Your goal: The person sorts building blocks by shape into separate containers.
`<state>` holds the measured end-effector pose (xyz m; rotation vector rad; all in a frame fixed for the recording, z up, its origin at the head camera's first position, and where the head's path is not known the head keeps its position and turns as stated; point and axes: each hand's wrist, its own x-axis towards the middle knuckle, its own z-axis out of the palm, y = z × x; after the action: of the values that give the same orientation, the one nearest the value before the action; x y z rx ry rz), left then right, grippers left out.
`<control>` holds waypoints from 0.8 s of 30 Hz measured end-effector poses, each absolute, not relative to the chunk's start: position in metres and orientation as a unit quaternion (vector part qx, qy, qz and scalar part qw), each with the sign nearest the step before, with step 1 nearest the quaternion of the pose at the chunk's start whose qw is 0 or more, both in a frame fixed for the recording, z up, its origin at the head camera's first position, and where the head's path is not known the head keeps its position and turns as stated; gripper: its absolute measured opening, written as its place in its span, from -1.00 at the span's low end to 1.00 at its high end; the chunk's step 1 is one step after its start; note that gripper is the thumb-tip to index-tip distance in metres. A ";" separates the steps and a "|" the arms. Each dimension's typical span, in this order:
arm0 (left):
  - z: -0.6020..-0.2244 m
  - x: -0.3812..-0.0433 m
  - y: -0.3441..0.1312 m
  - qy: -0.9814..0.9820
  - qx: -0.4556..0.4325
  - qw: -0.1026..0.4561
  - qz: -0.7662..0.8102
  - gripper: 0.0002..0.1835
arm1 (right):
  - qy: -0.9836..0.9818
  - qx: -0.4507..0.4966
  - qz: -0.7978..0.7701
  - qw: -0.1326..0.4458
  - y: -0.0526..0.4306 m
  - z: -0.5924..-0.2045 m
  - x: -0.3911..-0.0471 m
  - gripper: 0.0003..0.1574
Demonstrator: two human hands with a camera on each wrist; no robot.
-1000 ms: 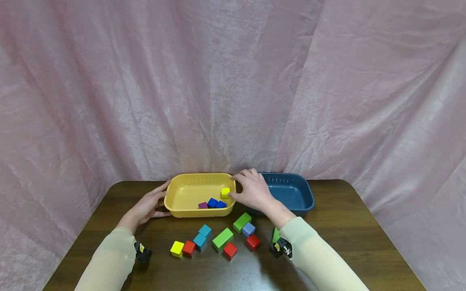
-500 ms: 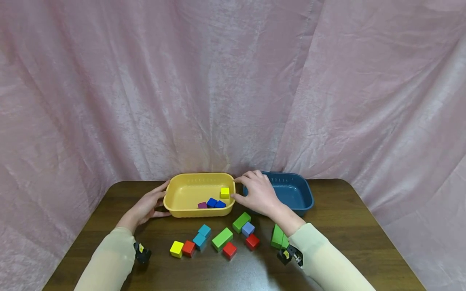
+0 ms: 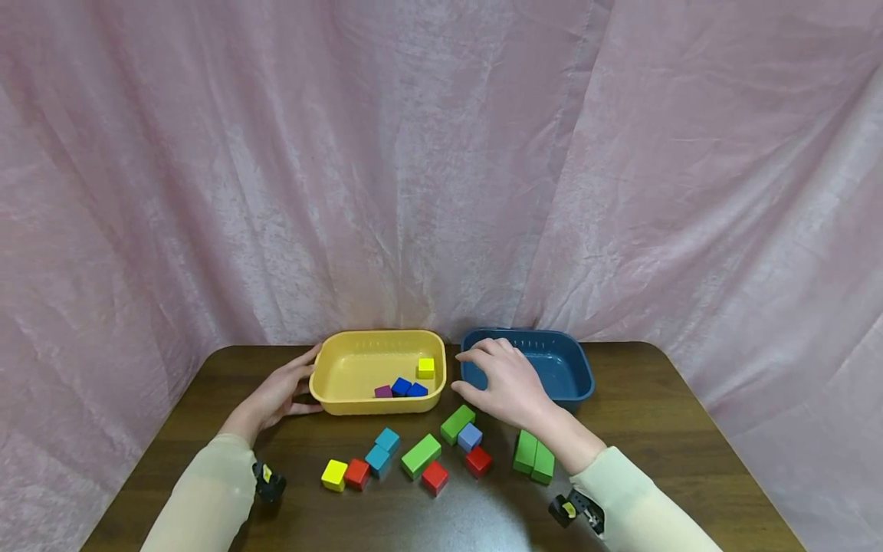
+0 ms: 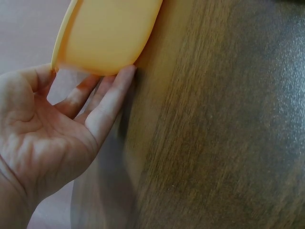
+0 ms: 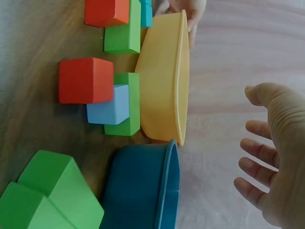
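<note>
My left hand [image 3: 279,395] touches the left end of a yellow plastic basket [image 3: 386,406] in the head view. The left wrist view shows the fingers [image 4: 107,107] extended and fingertips against the basket's end wall. Inside that basket lie a yellow cube [image 3: 426,368], two blue blocks [image 3: 402,386] and a purple block [image 3: 383,392]. My right hand [image 3: 507,383] hovers over the left part of a dark blue basket [image 3: 572,376], fingers spread and holding nothing. In the right wrist view this hand [image 5: 271,148] is apart from both baskets.
In front of the baskets lie green blocks [image 3: 421,455], red cubes [image 3: 435,477], a light blue cube [image 3: 470,437], teal blocks [image 3: 378,459] and a yellow cube [image 3: 334,475]. Two green blocks [image 3: 524,452] sit side by side further right. A pink curtain [image 3: 441,169] hangs behind the wooden table [image 3: 655,429].
My right hand has left the yellow basket's right end and moved right and toward me, over the blue basket. The left hand stays on the yellow basket.
</note>
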<state>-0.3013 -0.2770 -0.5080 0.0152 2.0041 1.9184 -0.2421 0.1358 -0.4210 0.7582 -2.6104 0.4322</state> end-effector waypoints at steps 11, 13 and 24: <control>-0.509 -0.302 -0.277 0.710 -0.001 0.183 0.680 -0.42 | -0.922 0.285 0.149 0.216 0.149 -0.424 -0.226 -0.48; -0.508 -0.302 -0.277 0.709 -0.001 0.183 0.681 -0.42 | -0.921 0.285 0.148 0.221 0.151 -0.425 -0.224 -0.48; -0.508 -0.303 -0.278 0.708 0.002 0.182 0.682 -0.41 | -0.921 0.274 0.141 0.237 0.163 -0.436 -0.213 -0.53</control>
<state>-0.3028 -0.2784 -0.5083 0.0044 1.9980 1.9253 -0.2128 0.1633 -0.4360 0.7521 -2.5242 0.3869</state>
